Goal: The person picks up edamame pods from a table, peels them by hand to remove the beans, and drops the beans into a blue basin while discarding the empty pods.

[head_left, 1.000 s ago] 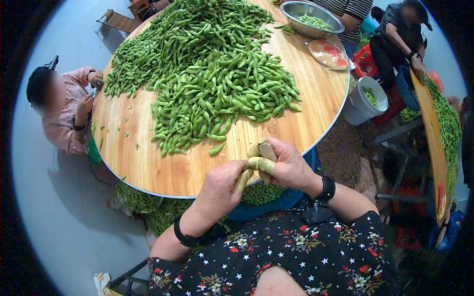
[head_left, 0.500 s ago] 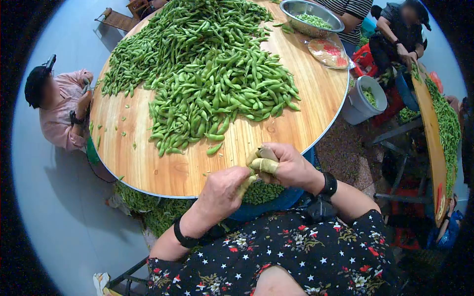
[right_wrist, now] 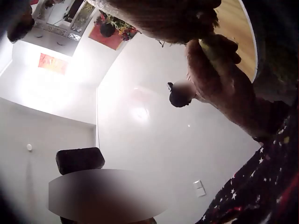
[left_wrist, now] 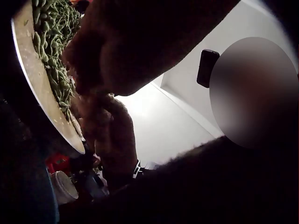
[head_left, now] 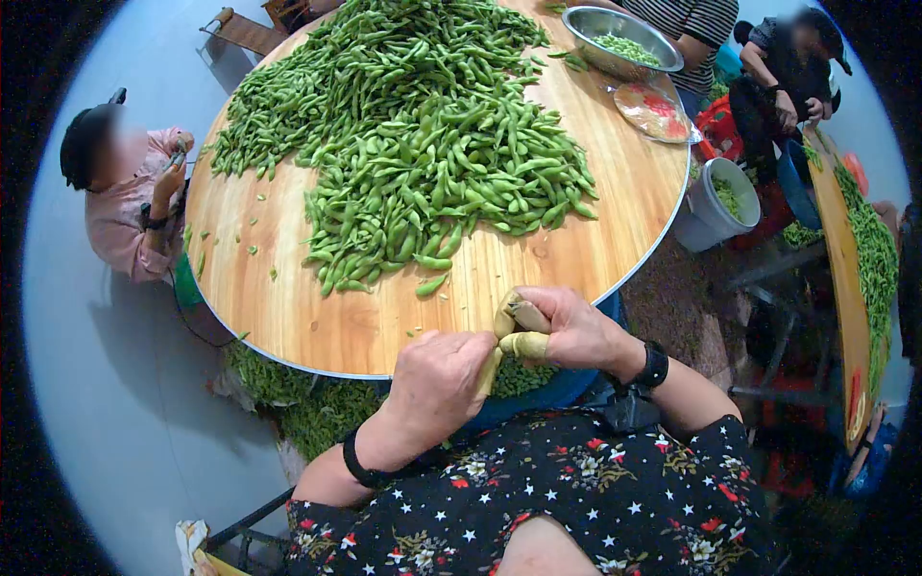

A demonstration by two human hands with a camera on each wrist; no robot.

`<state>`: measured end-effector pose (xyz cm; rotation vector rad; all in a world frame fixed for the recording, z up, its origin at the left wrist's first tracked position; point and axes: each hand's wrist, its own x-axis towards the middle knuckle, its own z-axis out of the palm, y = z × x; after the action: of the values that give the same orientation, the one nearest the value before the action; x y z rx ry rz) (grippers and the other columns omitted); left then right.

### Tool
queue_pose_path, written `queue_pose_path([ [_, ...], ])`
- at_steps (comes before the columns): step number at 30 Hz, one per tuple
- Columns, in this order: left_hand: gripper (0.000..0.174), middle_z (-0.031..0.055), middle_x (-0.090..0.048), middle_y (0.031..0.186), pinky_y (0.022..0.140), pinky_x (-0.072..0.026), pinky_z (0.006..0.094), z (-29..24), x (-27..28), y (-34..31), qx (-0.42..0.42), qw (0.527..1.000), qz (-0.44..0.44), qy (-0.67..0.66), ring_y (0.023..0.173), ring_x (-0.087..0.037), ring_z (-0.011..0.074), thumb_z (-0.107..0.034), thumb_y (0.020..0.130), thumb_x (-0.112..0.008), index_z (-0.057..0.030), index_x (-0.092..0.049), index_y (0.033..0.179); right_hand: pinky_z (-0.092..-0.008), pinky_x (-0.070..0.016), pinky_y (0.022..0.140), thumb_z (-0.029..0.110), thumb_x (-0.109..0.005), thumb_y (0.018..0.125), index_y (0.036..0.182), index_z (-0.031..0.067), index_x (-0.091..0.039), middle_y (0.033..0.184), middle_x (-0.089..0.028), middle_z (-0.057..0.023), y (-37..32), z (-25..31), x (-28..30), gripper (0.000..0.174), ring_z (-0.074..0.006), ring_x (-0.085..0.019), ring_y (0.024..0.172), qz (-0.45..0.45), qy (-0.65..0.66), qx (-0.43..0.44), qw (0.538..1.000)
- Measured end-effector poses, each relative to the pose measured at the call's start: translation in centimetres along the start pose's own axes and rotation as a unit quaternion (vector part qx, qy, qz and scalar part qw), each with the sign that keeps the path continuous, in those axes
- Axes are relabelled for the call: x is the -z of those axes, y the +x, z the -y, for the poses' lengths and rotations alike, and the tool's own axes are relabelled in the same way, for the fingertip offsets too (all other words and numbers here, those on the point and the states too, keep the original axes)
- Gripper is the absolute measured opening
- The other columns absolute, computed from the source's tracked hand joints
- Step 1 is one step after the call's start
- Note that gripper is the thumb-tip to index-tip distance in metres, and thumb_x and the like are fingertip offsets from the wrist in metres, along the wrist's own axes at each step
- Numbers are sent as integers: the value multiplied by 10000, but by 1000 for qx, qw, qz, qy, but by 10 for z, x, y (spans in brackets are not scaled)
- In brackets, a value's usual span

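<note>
Over the near edge of the round wooden table [head_left: 336, 331], the left hand [head_left: 437, 379] and right hand [head_left: 576, 331] meet with curled, pinching fingers. Yellowish coverings wrap some fingers on both. What they pinch is mostly hidden, seemingly a small green pod. In the left wrist view the right hand [left_wrist: 114, 135] is dark beside the table; in the right wrist view the left hand [right_wrist: 224, 81] bends its fingers against the other. A large heap of green pods [head_left: 442, 163] lies beyond them, with a single pod [head_left: 431, 285] at its near side.
A metal bowl of beans [head_left: 622, 43] and a red-patterned package [head_left: 653, 112] are at the table's far right. A grey-white bucket [head_left: 715, 206] stands right of the table. Below its front edge is a blue tub [head_left: 567, 389] of green pieces. People sit left and right.
The head view has shifted slightly, so the table and heap appear farther right. Both hands stay together, with small finger movements. The seated person at the left has raised their hands slightly.
</note>
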<state>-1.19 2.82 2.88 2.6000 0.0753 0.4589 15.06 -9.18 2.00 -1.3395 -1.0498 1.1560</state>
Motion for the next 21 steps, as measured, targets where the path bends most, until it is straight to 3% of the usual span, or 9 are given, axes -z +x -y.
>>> queue_pose_path([
  [5, 108, 88, -565, 644, 534, -412, 373, 0, 3, -11, 33, 999, 24, -31, 595, -570, 282, -94, 736, -650, -73, -574, 810, -322, -396, 552, 84, -604, 746, 750, 30, -407, 648, -453, -77, 3, -11, -9, 204, -166, -460, 589, 18, -71, 34, 997],
  [8, 94, 78, -561, 622, 532, -420, 373, -4, 13, -26, 114, 983, 40, -135, 562, -552, 288, -124, 746, -655, -81, -576, 773, -418, -428, 590, 62, -562, 728, 805, 3, -459, 673, -501, -175, 3, -3, -11, 141, -375, -530, 648, 71, -200, 112, 971],
  [9, 94, 78, -561, 622, 532, -420, 373, -3, 25, -32, 115, 983, 42, -135, 562, -552, 288, -124, 746, -655, -81, -576, 773, -418, -428, 590, 62, -562, 728, 805, 3, -459, 673, -501, -175, 2, -6, -8, 141, -375, -530, 648, 71, -198, 112, 971],
  [11, 150, 117, -596, 758, 618, -458, 394, 2, 54, -43, 108, 950, 286, 65, 683, -576, 304, -125, 752, -650, -73, -634, 892, -432, -445, 619, 77, -558, 778, 858, 0, -492, 723, -545, -192, -2, -10, -1, 129, -382, -576, 710, 116, -222, 113, 961],
  [12, 150, 117, -596, 758, 618, -458, 394, 7, 58, -41, 107, 950, 287, 67, 683, -576, 304, -125, 752, -650, -73, -634, 892, -448, -458, 660, 118, -526, 848, 918, 3, -503, 788, -582, -215, -6, -6, 3, 137, -399, -592, 778, 120, -247, 70, 959],
  [15, 179, 127, -600, 850, 664, -479, 395, 19, 58, -30, 92, 964, 211, 130, 805, -582, 313, -133, 763, -646, -67, -628, 928, -458, -461, 686, 174, -482, 906, 957, 7, -497, 814, -598, -218, -6, 7, 4, 176, -407, -595, 804, 71, -247, 0, 966],
  [17, 228, 140, -590, 862, 693, -485, 386, 37, 35, -8, 102, 983, 62, 143, 849, -574, 327, -122, 764, -647, -53, -618, 979, -466, -460, 711, 194, -467, 920, 1010, 12, -501, 818, -606, -215, -1, 5, 2, 205, -413, -591, 817, 58, -212, 7, 976],
  [19, 247, 153, -591, 867, 706, -486, 384, 56, 15, 12, 89, 984, 36, 150, 847, -577, 333, -100, 773, -639, -42, -605, 1010, -334, -469, 569, 229, -455, 948, 1072, -5, -530, 747, -581, -94, 5, -5, 3, 276, -181, -594, 594, 36, -189, 59, 980],
  [21, 266, 165, -591, 872, 719, -487, 383, 63, 5, 21, 79, 985, 11, 155, 844, -579, 338, -78, 782, -631, -31, -592, 1041, -306, -467, 541, 228, -450, 953, 1075, -1, -532, 745, -578, -75, 4, -3, 3, 271, -158, -583, 567, 38, -166, 34, 985],
])
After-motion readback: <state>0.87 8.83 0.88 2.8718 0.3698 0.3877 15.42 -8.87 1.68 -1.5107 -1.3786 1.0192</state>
